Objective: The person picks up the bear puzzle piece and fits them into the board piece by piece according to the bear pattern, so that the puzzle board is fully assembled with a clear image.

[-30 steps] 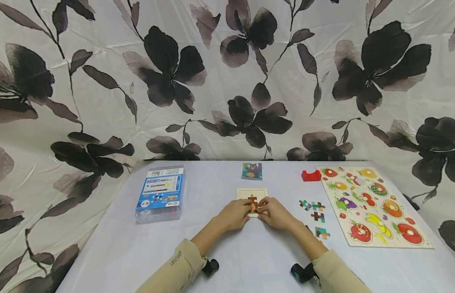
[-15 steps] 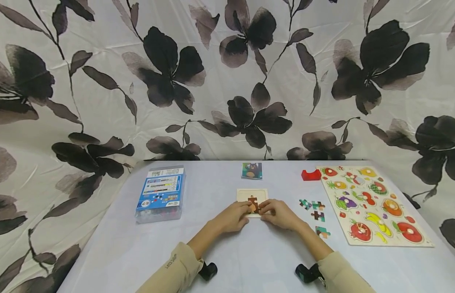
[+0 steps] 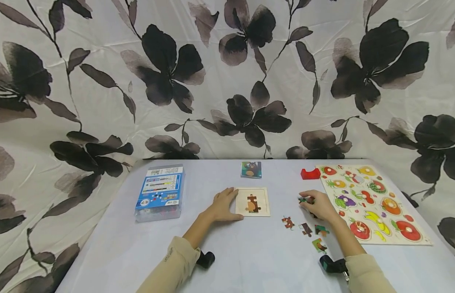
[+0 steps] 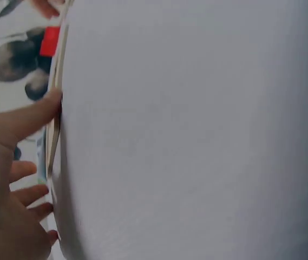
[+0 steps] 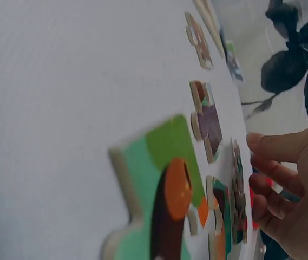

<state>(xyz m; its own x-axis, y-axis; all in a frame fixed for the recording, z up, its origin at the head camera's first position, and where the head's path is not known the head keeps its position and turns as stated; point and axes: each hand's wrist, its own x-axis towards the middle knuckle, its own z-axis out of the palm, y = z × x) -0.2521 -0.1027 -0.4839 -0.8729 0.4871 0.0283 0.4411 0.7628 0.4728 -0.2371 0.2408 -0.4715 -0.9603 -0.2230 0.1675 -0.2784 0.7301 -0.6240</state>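
A white cloth backdrop printed with dark flowers hangs behind your white-covered bench. To the right lies the cream fruit-picture board, to the left the clear plastic box with a blue label.

Your left hand grips nothing: its fingers are spread and rest along the left edge of the shallow square wooden tray, the thumb at the near left corner. Your right hand is over the right of the bench, fingers bent at a dark green puzzle piece; you cannot tell from these views whether they pinch it or only touch it.

Beyond the tray is a square bear-picture card; a small red notched block sits beside the board's far left corner.

In the tray, the brown-and-orange puzzle section lies with its long axis running near to far. The relation to judge by is this: the green piece is at your right fingertips, and the tray is well to their left, with your left hand much nearer it.

Nearer you lie a brown bear-face piece, a purple-grey piece, a teal-and-orange piece and a green-and-brown piece.
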